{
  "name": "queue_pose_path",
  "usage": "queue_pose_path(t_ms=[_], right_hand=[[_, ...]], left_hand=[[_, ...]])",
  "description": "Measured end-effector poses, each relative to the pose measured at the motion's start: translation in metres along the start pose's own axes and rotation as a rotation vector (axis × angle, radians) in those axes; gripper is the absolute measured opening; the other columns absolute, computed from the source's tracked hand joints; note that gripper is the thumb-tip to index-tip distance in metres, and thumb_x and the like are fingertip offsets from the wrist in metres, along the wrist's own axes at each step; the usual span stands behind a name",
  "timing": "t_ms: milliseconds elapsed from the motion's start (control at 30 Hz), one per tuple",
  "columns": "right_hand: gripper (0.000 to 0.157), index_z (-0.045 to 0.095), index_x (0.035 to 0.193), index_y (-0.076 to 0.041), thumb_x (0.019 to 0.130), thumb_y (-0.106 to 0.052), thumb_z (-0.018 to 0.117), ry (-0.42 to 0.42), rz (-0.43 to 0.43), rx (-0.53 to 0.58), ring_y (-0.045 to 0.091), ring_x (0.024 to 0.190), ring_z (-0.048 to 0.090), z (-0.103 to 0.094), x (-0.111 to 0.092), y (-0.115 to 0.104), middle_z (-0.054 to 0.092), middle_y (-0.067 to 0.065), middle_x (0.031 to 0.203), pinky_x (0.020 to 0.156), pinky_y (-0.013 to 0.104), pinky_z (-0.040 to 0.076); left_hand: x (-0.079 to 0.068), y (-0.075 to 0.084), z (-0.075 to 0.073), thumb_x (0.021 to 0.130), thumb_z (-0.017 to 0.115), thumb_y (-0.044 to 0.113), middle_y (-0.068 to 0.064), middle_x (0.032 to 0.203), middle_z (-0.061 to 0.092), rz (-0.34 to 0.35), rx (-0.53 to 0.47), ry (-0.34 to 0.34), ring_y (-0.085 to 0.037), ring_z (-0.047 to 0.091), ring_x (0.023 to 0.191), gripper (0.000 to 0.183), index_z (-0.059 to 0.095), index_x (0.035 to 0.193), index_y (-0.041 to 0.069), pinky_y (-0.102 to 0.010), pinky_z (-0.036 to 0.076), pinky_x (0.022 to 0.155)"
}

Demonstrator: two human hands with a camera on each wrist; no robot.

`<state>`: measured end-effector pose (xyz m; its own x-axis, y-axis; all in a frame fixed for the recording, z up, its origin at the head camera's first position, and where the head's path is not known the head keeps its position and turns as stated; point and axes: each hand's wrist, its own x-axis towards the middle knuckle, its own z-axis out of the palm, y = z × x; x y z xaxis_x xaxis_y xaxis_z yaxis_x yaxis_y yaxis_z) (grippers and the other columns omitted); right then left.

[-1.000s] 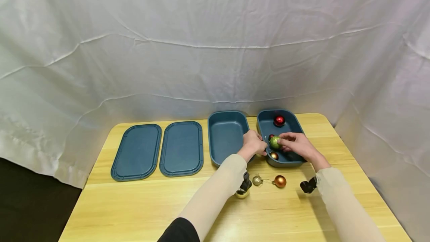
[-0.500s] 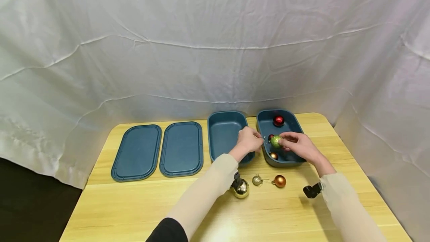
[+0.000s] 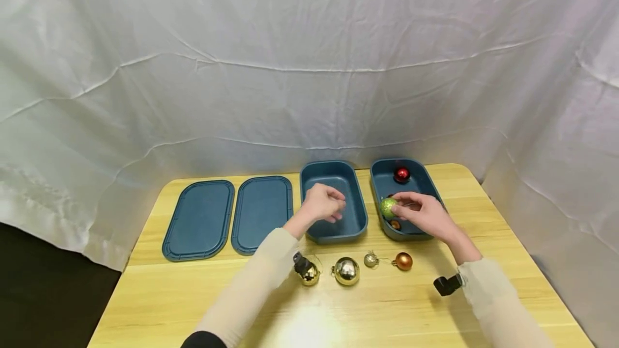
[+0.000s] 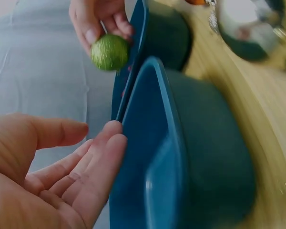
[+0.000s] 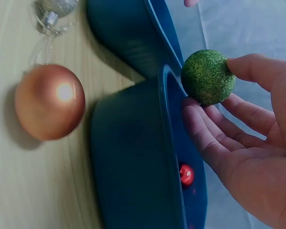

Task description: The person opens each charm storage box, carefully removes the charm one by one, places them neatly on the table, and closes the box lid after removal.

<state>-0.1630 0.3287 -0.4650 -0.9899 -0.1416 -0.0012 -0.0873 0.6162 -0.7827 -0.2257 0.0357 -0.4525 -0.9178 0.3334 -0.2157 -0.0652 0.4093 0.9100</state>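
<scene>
My right hand point(image 3: 425, 216) pinches a glittery green Christmas bauble point(image 5: 208, 77) between thumb and fingers, above the near left part of the right blue bin point(image 3: 437, 192). In that bin lie a red bauble point(image 3: 402, 174) at the back and a small copper bauble point(image 3: 395, 225) near the front; a small dark red one is mostly hidden by the hand. Over the left blue bin point(image 3: 355, 192) my left hand point(image 3: 323, 203) hovers, its fingers loosely bent and holding nothing. The left wrist view shows the green bauble beyond these fingers.
On the table point(image 3: 387, 316), in front of the bins, lie a mirrored gold bauble point(image 3: 309, 274), a shiny gold bauble point(image 3: 346, 271), a small silver-gold bauble point(image 3: 371, 259) and a copper bauble point(image 3: 403, 261). Two blue lids point(image 3: 199, 219) lie flat at the left. A white curtain hangs behind.
My left hand has left the right bin's edge and moved left over the left bin, uncovering the gold baubles. My right hand has shifted the green bauble slightly left.
</scene>
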Motion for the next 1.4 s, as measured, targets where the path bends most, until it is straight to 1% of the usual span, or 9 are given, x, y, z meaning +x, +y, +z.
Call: queue_pose_path(t_ms=[100,267,400,500,700,867,1067,1167,1400], right_hand=[[0.046,0.067,0.139,-0.007,0.102,-0.035,0.072,0.007,-0.028,-0.031,0.018,0.099,0.075,0.006,-0.003,-0.008,0.075,0.014,0.121,0.083,0.024,0.060],[0.044,0.068,0.136,-0.008,0.101,-0.034,0.074,0.002,-0.057,-0.017,0.014,0.094,0.075,0.014,-0.005,-0.015,0.077,0.012,0.114,0.074,0.025,0.061],[0.042,0.070,0.133,-0.010,0.100,-0.035,0.076,0.012,-0.082,-0.036,0.011,0.095,0.074,0.020,-0.006,-0.018,0.078,0.008,0.111,0.075,0.023,0.061],[0.040,0.071,0.131,-0.010,0.099,-0.033,0.076,0.012,-0.107,-0.037,0.011,0.095,0.074,0.026,-0.007,-0.021,0.078,0.007,0.111,0.078,0.021,0.061],[0.041,0.071,0.133,-0.009,0.099,-0.030,0.077,-0.001,-0.139,0.008,0.012,0.097,0.075,0.034,-0.009,-0.027,0.077,0.009,0.115,0.080,0.020,0.061],[0.040,0.071,0.132,-0.010,0.098,-0.030,0.078,-0.004,-0.147,0.029,0.011,0.098,0.074,0.040,-0.011,-0.035,0.076,0.009,0.118,0.083,0.020,0.061],[0.038,0.072,0.130,-0.012,0.097,-0.028,0.079,-0.023,-0.171,0.071,0.011,0.098,0.074,0.050,-0.013,-0.044,0.076,0.009,0.120,0.083,0.022,0.062],[0.037,0.072,0.130,-0.011,0.097,-0.025,0.080,-0.039,-0.196,0.096,0.011,0.098,0.073,0.056,-0.013,-0.048,0.076,0.009,0.120,0.083,0.023,0.063],[0.036,0.072,0.130,-0.011,0.097,-0.025,0.079,-0.073,-0.224,0.109,0.010,0.096,0.071,0.067,-0.016,-0.057,0.076,0.006,0.112,0.082,0.023,0.062]], left_hand=[[-0.008,-0.010,-0.019,0.096,0.072,0.008,-0.023,0.105,0.080,-0.004,0.001,0.001,-0.033,0.079,0.080,0.018,0.079,0.112,0.005,-0.038,0.068,0.067],[-0.015,-0.022,-0.044,0.097,0.072,0.010,-0.020,0.106,0.080,-0.042,-0.001,0.049,-0.029,0.078,0.077,0.016,0.080,0.111,0.008,-0.043,0.069,0.072],[-0.018,-0.029,-0.057,0.096,0.073,0.010,-0.021,0.108,0.080,-0.065,-0.020,0.085,-0.020,0.076,0.068,0.014,0.080,0.108,0.008,-0.045,0.069,0.073],[-0.019,-0.035,-0.063,0.096,0.073,0.008,-0.021,0.110,0.080,-0.082,-0.036,0.099,-0.022,0.078,0.071,0.017,0.079,0.111,0.006,-0.041,0.069,0.070],[-0.023,-0.044,-0.065,0.097,0.073,0.009,-0.017,0.101,0.081,-0.095,-0.057,0.146,-0.041,0.078,0.089,0.023,0.075,0.118,-0.001,-0.033,0.067,0.064],[-0.024,-0.054,-0.061,0.097,0.075,0.009,-0.019,0.098,0.080,-0.114,-0.089,0.131,-0.044,0.078,0.092,0.026,0.071,0.121,-0.002,-0.037,0.068,0.068],[-0.022,-0.061,-0.053,0.097,0.076,0.008,-0.018,0.093,0.079,-0.131,-0.101,0.089,-0.039,0.079,0.085,0.033,0.067,0.128,-0.002,-0.044,0.069,0.073],[-0.020,-0.063,-0.051,0.097,0.075,0.005,-0.018,0.092,0.078,-0.137,-0.117,0.080,-0.035,0.078,0.078,0.034,0.066,0.129,-0.004,-0.040,0.069,0.068],[-0.017,-0.066,-0.051,0.099,0.070,0.000,-0.015,0.085,0.076,-0.145,-0.209,0.038,-0.016,0.071,0.059,0.038,0.059,0.135,-0.006,-0.033,0.067,0.063]])
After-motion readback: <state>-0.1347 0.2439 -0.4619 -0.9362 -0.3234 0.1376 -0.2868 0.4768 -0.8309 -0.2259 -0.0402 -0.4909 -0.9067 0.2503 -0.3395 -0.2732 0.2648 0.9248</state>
